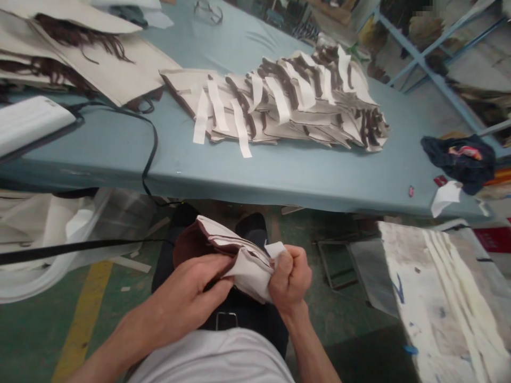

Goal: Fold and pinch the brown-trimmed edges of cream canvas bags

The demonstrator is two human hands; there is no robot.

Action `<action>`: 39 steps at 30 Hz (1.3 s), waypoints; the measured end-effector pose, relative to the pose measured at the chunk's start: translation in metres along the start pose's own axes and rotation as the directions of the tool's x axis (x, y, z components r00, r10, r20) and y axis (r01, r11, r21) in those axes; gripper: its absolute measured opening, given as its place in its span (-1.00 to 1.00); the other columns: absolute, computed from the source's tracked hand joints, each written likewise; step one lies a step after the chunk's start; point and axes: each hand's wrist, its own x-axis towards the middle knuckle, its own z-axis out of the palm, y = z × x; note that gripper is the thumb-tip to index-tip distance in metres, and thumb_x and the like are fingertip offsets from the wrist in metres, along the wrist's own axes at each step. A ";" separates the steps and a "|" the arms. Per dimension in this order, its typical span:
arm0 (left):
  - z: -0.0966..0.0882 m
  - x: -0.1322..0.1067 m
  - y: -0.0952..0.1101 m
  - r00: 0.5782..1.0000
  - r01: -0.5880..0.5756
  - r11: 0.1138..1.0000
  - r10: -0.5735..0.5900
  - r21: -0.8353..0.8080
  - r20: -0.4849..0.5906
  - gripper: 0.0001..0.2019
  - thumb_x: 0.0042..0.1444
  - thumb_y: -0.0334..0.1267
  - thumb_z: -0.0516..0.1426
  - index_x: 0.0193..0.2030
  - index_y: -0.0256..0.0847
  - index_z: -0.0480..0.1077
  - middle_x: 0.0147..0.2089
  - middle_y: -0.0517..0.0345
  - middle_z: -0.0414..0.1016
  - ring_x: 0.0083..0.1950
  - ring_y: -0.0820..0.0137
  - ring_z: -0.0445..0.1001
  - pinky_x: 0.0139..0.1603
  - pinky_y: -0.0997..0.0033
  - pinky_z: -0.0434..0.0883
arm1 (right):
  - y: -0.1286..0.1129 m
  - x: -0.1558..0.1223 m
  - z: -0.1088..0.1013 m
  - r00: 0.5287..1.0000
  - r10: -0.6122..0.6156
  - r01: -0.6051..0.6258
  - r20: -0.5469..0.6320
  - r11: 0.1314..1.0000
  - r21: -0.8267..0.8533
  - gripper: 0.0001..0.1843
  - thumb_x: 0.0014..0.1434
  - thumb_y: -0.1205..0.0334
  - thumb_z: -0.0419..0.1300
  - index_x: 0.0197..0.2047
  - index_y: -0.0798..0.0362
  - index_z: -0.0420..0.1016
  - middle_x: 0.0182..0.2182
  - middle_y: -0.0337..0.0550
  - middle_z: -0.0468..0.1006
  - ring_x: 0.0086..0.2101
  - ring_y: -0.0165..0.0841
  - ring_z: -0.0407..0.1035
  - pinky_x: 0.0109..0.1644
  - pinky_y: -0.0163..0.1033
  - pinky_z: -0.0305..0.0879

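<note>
Over my lap I hold a folded cream fabric piece with dark brown edging, which looks like a small bag or pouch. My left hand pinches its near left edge between thumb and fingers. At the right end, my right hand is closed on the same piece, and a short white strip sticks up by the thumb. Brown cloth shows at the piece's far left side. Its inside is mostly hidden by my fingers and the folds.
A blue-covered table stands ahead, bearing overlapping similar fabric pieces with white strips. At left lie larger cream panels and a white device with a black cord. A stained board stands to the right.
</note>
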 end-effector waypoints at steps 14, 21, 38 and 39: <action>-0.011 0.000 0.035 0.934 0.090 0.994 -0.060 0.067 -0.352 -0.83 0.27 -0.11 0.26 -0.12 -0.06 0.66 -0.31 0.26 0.67 -0.33 0.38 0.58 -0.15 0.52 0.53 | -0.003 0.048 -0.014 0.914 -0.380 0.341 0.145 0.911 0.232 -0.48 0.59 0.14 -0.11 -0.44 -0.03 0.35 -0.63 -0.28 0.43 -0.63 -0.42 0.32 -0.46 -0.28 0.25; -0.009 0.007 0.037 0.909 0.262 0.963 -0.270 -0.070 -0.317 -0.78 0.24 -0.08 0.22 -0.32 -0.13 0.60 -0.45 0.29 0.56 -0.45 0.44 0.44 -0.40 0.54 0.40 | -0.016 0.034 0.005 0.903 -0.427 0.387 0.055 0.861 0.330 -0.62 0.60 0.17 -0.08 -0.26 -0.02 0.39 -0.56 -0.30 0.58 -0.56 -0.45 0.47 -0.38 -0.33 0.31; 0.000 0.003 -0.003 0.906 0.260 0.950 -0.301 -0.171 -0.296 -0.74 0.34 -0.05 0.21 -0.23 -0.18 0.59 -0.30 0.21 0.64 -0.30 0.40 0.52 -0.26 0.50 0.42 | -0.011 -0.008 0.035 0.889 0.261 -0.412 0.378 0.815 0.407 -0.73 0.46 0.11 0.04 -0.29 -0.02 0.38 -0.60 -0.37 0.39 -0.62 -0.42 0.30 -0.50 -0.31 0.15; 0.001 0.003 -0.003 0.905 0.261 0.953 -0.297 -0.153 -0.306 -0.72 0.35 -0.05 0.19 -0.26 -0.18 0.57 -0.33 0.21 0.63 -0.32 0.41 0.51 -0.29 0.50 0.41 | -0.011 -0.009 0.036 0.878 0.271 -0.432 0.394 0.804 0.409 -0.72 0.46 0.10 0.03 -0.29 -0.02 0.38 -0.60 -0.37 0.39 -0.61 -0.42 0.29 -0.49 -0.31 0.15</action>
